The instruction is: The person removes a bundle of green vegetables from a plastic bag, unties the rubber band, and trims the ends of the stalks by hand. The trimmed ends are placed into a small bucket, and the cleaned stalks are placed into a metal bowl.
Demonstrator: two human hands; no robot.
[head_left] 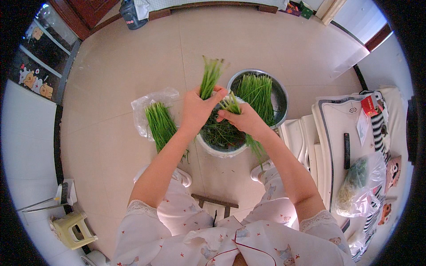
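Observation:
My left hand [203, 106] grips an upright bunch of green stalks [210, 78], their paler ends pointing up. In my right hand [248, 121] is a second bunch of stalks [230, 103], with green leaves [255, 149] hanging out below the palm. Both hands are above a round bin [222, 154] with a pale lining, which holds dark green scraps [223, 133]. Behind my right hand, a steel basin [283, 99] holds a neat pile of long green stalks [255, 94]. Left of my hands, another pile of stalks [161, 124] lies on a clear plastic bag [139, 113].
At right stands a cream sofa [336, 133] bearing a black remote control [346, 151], a plastic bag of vegetables [359, 186] and a red box [370, 104]. A yellow plastic stool [75, 231] is at lower left. A water jug [131, 15] stands at the far side.

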